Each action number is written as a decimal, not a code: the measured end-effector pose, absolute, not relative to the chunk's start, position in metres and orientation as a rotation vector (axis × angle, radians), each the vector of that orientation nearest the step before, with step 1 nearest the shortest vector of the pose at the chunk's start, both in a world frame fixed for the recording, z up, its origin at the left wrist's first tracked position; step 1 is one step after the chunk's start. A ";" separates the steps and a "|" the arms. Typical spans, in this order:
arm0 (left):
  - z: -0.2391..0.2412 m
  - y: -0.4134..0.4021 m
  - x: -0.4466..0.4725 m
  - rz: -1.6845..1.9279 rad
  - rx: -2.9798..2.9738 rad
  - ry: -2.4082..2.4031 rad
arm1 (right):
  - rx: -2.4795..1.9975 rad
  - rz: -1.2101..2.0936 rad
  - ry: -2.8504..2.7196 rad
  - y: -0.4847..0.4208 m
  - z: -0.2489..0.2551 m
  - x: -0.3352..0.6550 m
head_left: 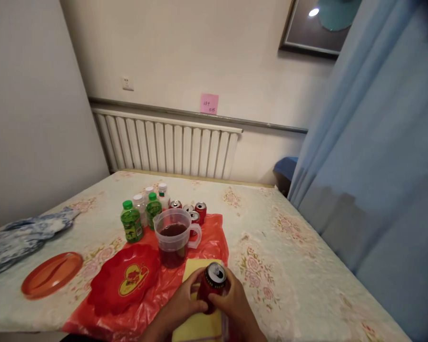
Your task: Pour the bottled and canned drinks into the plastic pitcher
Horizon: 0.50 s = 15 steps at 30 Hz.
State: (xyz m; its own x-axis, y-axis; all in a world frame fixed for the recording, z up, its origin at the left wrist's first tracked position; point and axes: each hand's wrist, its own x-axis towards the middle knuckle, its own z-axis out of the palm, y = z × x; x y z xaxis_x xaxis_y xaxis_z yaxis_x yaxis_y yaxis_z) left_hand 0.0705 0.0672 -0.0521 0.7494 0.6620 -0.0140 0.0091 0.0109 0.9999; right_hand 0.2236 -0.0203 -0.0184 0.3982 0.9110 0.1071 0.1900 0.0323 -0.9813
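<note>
Grasping firmly, L hand [189, 295] and R hand [236, 297] are both around one opened red can [209, 289], over yellow sheet [196, 327], approx. 6 o'clock of floral cloth [306, 280]. From can, pitcher [168, 243] w/ dark liquid [173, 230] stands at 10 o'clock, red plate [105, 285] at 9.

this looks like a home, with its radiator [167, 145], blue curtain [374, 156], framed picture [317, 28] and flowered cover [292, 270].

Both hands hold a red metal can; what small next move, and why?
With left hand and right hand gripping the red metal can, perhaps ease it level toward the translucent plastic jug: the can's top appears open, and dark liquid sits below the jug's rim.
</note>
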 end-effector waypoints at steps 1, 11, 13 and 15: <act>-0.056 0.071 0.073 0.563 1.593 0.690 | -1.476 0.717 -1.023 -0.019 -0.019 0.232; -0.110 0.075 0.085 0.746 2.465 1.124 | -1.684 0.320 -0.794 0.029 -0.052 0.337; -0.121 0.075 0.086 0.809 2.557 1.123 | -1.718 0.242 -0.756 0.044 -0.061 0.352; -0.129 0.077 0.085 0.871 2.630 1.109 | -1.748 0.182 -0.734 0.058 -0.069 0.363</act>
State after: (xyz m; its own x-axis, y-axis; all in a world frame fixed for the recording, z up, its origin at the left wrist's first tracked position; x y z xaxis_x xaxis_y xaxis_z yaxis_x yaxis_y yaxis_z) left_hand 0.0854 0.0766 -0.1290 0.5562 0.6967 0.4532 0.6049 -0.7132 0.3540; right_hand 0.3634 0.0582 -0.0689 0.7907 0.5597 0.2479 0.3795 -0.1305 -0.9160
